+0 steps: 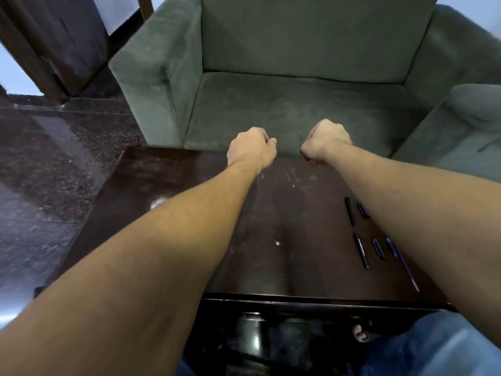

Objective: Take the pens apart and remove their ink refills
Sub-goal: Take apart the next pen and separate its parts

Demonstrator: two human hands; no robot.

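head view: left hand [250, 149] and right hand [324, 143] hover apart over the table's [162, 180] far edge, fingers curled into fists. whether either grips a pen piece i cannot tell. loose pen parts [362, 251] lie well behind the fingers, beside the right forearm. best, i judge, to twist gently and pull straight along the barrel, so no refill bends.

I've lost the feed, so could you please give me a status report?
Left hand, right hand fisted, nothing seen held. Pen parts on table. Right forearm overhangs some.
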